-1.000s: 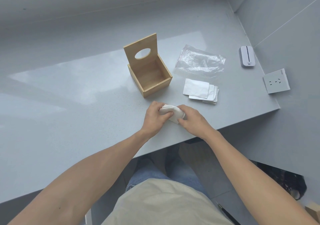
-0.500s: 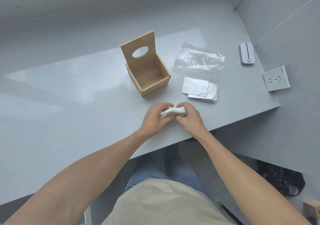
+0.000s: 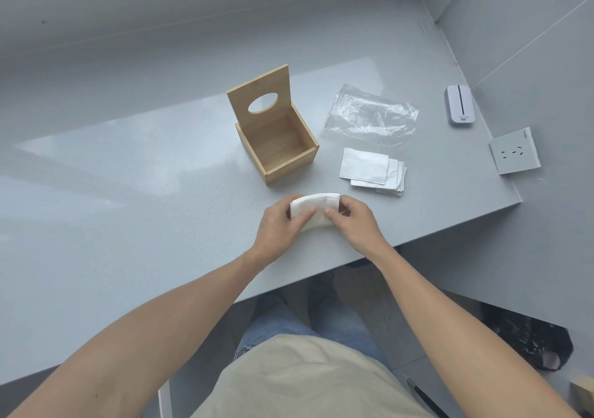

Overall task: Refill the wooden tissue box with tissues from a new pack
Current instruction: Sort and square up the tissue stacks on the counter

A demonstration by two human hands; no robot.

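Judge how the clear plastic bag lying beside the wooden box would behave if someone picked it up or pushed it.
The clear plastic bag lies crumpled and flat, so it probably flops and sags when lifted. It looks empty, so likely very light and apt to slide or drift across the smooth grey counter when nudged.

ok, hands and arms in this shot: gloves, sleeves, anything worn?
Nothing worn. Left hand and right hand are gloveless, with no rings, watch or bands showing. Both forearms are uncovered as far as the frame edge, with no sleeve cuff in view.

tissue box (image 3: pixel 276 138): light matt wood
bag (image 3: pixel 369 115): clear crinkled glossy plastic
tissues (image 3: pixel 369 168): soft white paper
tabletop (image 3: pixel 128 176): smooth, speckled grey, glossy
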